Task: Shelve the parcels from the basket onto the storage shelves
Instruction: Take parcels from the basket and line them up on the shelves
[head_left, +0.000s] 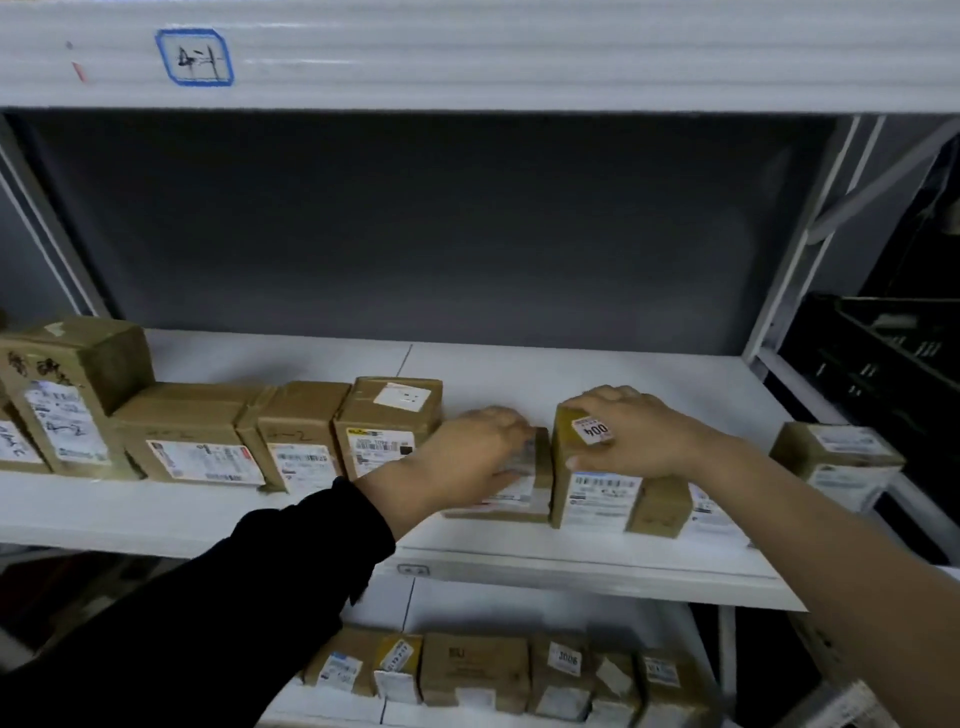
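Observation:
On the white middle shelf (597, 374) stands a row of brown cardboard parcels with white labels. My left hand (467, 457) lies over a low flat parcel (535, 493) just right of a box with a white square sticker (389, 426), its fingers curled on the parcel's top. My right hand (634, 431) grips the top of an upright parcel (592, 493) bearing a "004" sticker. A smaller brown box (660, 506) stands against that parcel's right side. The basket is not clearly in view.
Several parcels (192, 436) fill the shelf's left part, and one more (836, 457) sits at the far right edge. The lower shelf holds a row of small parcels (472, 670). Black crates (883, 353) stand to the right. The upper shelf front carries a blue-framed label (195, 57).

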